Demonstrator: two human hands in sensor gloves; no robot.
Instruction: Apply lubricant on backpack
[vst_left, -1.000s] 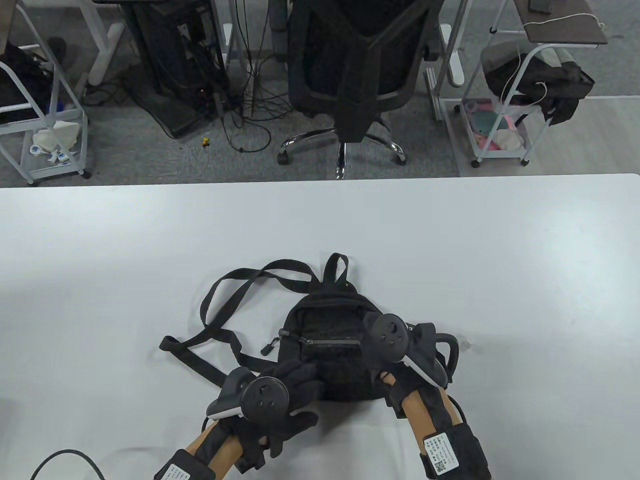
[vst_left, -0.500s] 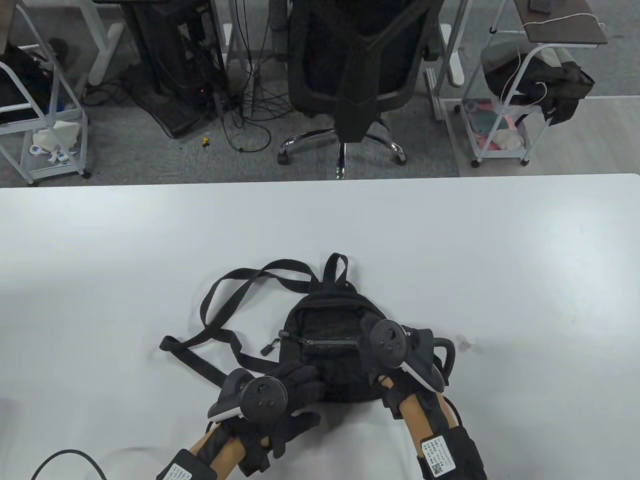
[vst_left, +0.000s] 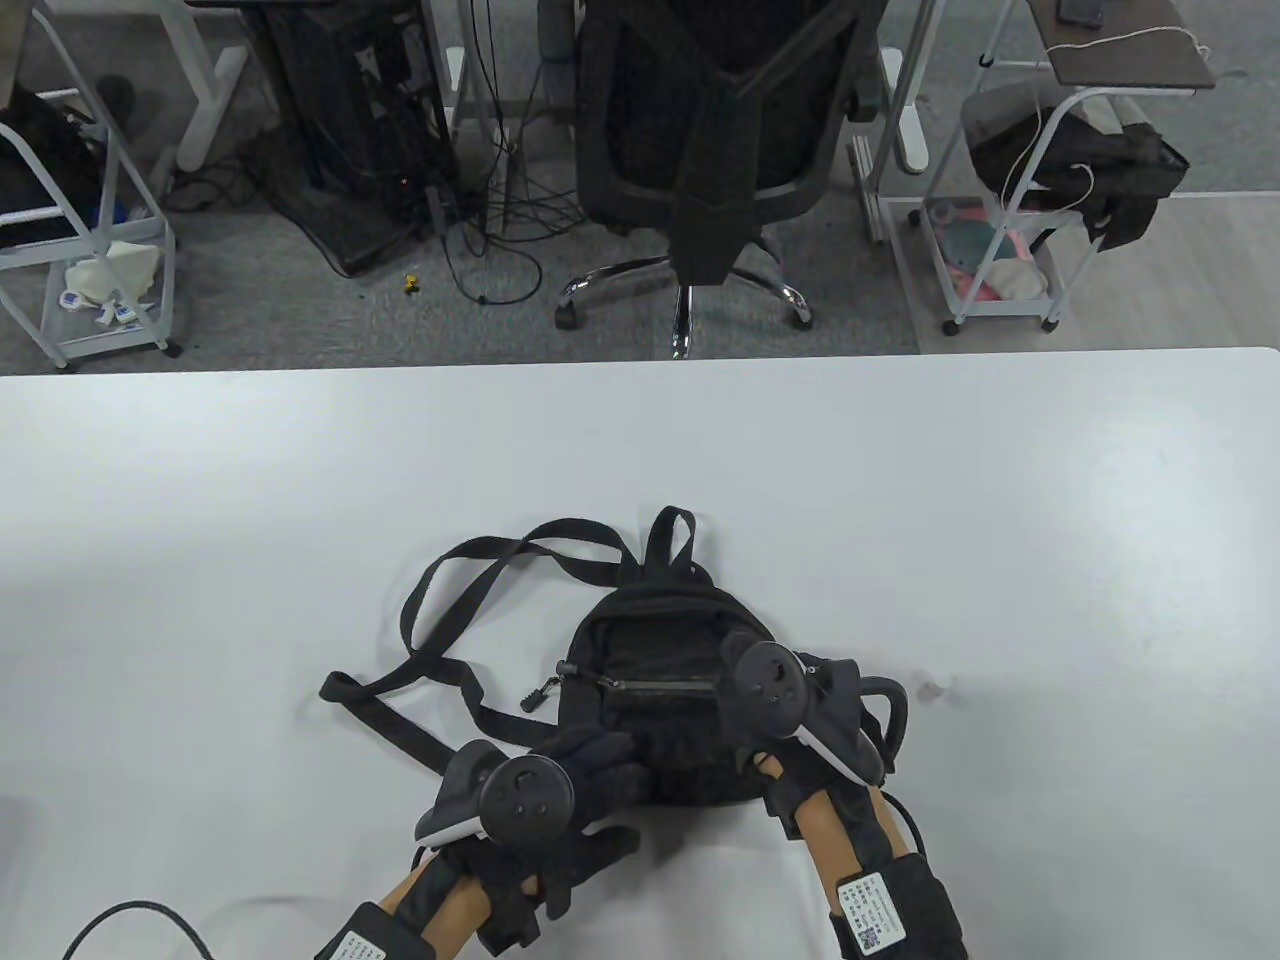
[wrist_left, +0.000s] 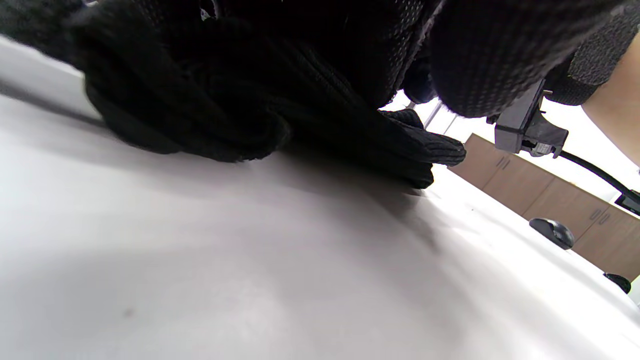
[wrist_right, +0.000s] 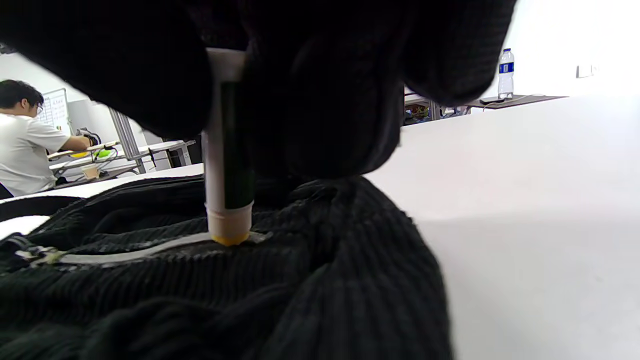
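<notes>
The left hand (vst_left: 560, 800) presses the backpack (vst_left: 665, 690) near the counter's (vst_left: 1000, 560) front edge while the right hand (vst_left: 800, 715) grips a lubricant stick (wrist_right: 227, 160) on the front-pocket zipper (vst_left: 660, 685); a slipping tip would likely smear the corduroy.

The gloved fingers (wrist_left: 415, 150) of the left hand (wrist_left: 280, 65) lie flat on the white table (wrist_left: 225, 270), dark fabric bunched just beside them; well beyond the fingertips a small black object (wrist_left: 552, 233) sits on the table

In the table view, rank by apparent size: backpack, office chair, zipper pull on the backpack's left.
1. Black mesh office chair, though it stands farther off, so true size is unsure.
2. Small black fabric backpack.
3. Black zipper pull, clearly smallest.
</notes>
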